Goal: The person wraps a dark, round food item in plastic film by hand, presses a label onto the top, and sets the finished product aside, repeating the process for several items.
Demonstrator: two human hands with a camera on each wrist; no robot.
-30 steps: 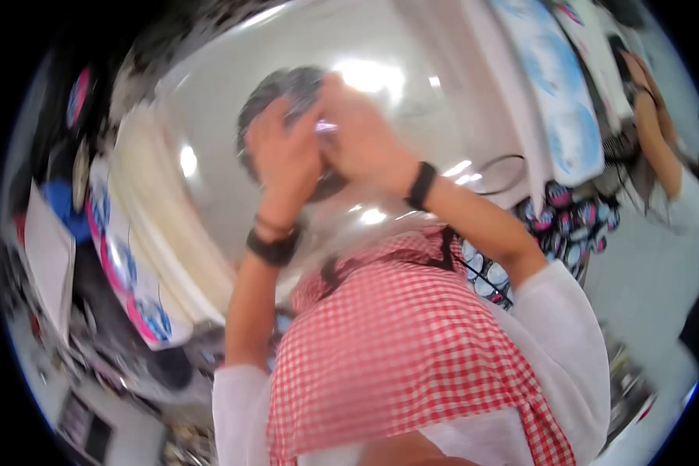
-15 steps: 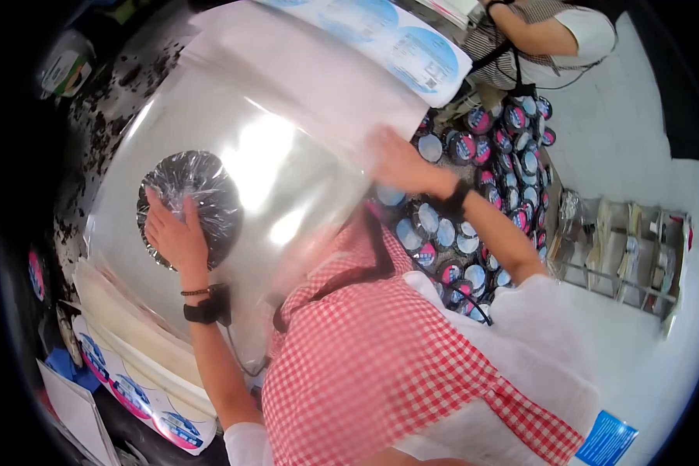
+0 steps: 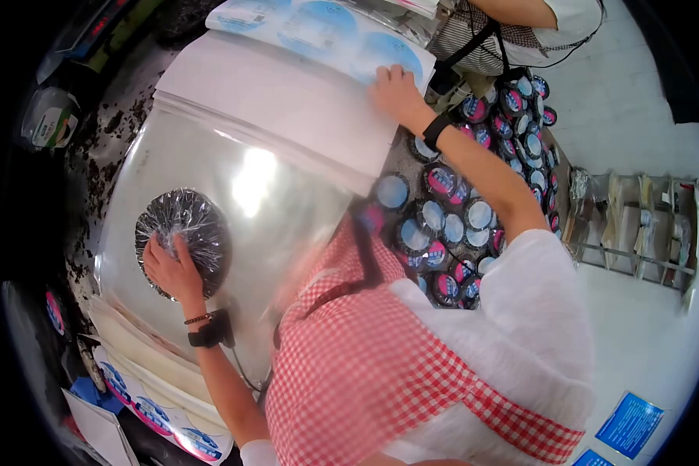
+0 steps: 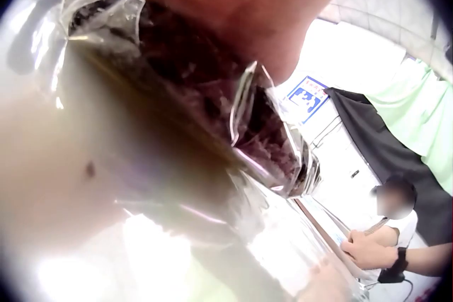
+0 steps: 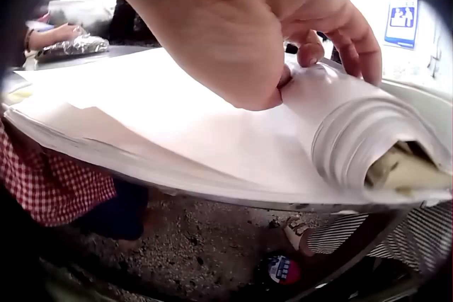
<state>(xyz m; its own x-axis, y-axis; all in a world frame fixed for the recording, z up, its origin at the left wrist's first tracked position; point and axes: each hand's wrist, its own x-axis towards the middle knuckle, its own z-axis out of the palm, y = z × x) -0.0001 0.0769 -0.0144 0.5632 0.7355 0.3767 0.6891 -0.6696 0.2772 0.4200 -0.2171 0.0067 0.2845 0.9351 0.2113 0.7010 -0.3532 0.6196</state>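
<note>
A dark round cake [image 3: 202, 233], bundled in clear crinkled plastic film, lies on the glossy plastic-covered table [image 3: 287, 217]. My left hand [image 3: 175, 272] rests on top of it with relaxed, spread fingers. Up close in the left wrist view, the cake's brown-purple contents [image 4: 191, 97] show through the film. My right hand [image 3: 400, 97] is over at the far edge, on a stack of label sheets [image 3: 311, 31] printed with blue round labels. There the sheets curl into a roll [image 5: 340, 121], and my right thumb and fingers pinch the paper at its top.
Many wrapped round packs with pink and blue labels [image 3: 443, 186] are heaped below the table's right side. More label sheets [image 3: 159, 412] hang over the near left edge. Another person [image 3: 512, 35] stands at the upper right; a wire rack [image 3: 637, 225] is further right.
Both hands were together on the wrapped cake. My right hand has gone across to the label sheets and taken hold of the paper; the left has stayed on the cake.
</note>
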